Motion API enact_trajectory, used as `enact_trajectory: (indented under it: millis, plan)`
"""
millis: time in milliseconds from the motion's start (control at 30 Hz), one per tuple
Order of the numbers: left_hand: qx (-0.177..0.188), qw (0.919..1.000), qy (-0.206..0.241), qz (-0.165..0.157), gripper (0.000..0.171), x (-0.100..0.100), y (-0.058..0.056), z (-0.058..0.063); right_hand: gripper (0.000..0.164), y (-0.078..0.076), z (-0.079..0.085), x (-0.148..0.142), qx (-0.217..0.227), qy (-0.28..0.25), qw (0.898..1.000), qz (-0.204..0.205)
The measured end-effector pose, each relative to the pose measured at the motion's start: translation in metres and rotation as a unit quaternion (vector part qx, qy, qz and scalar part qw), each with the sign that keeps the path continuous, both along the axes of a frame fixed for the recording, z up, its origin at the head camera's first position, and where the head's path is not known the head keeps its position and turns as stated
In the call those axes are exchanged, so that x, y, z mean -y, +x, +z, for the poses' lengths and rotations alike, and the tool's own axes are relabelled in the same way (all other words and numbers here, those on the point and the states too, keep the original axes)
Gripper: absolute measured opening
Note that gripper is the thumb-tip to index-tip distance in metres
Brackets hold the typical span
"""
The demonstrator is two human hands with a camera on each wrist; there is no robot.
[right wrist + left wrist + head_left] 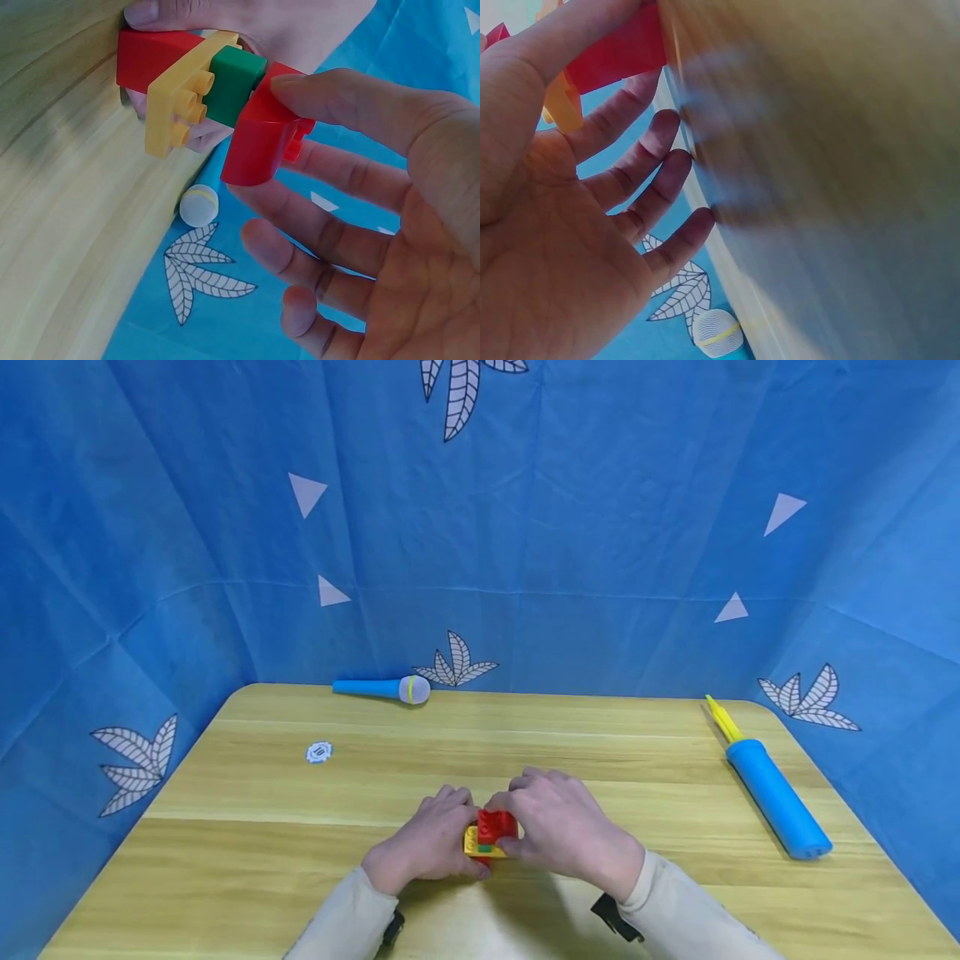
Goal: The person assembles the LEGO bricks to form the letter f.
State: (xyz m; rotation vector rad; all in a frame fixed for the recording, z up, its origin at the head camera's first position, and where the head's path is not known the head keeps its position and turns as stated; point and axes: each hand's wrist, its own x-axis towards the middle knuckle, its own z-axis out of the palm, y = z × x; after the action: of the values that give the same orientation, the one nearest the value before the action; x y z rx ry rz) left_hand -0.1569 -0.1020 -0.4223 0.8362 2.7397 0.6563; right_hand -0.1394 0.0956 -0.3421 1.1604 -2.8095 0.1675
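Note:
A small stack of toy building bricks stands on the table between both hands. In the right wrist view its parts are a lower red brick (154,61), a yellow plate (161,112) with studs, a green brick (234,84) and a curved red brick (259,142) on top. My left hand (431,839) holds the lower red brick between thumb and index finger; its other fingertips touch or nearly touch the tabletop. With thumb and fingers, my right hand (570,827) pinches the curved red brick. In the head view, the hands cover part of the stack.
On the wooden table (225,877), a blue toy microphone (375,688) lies at the back edge. A round chip (318,752) marked 10 lies left of the hands. A blue hand pump (780,797) with a yellow nozzle lies at right. Blue cloth (600,527) surrounds the table.

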Motion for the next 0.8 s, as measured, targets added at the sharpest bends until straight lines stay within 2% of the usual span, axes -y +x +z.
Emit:
enact_trajectory:
  millis: [800]
  plan:
    - [-0.005,1.0000,0.005,0.000,0.049,0.0001,0.0005,0.0005,0.029,0.0048,-0.0027,0.0003,-0.020,-0.005,1.000,-0.007]
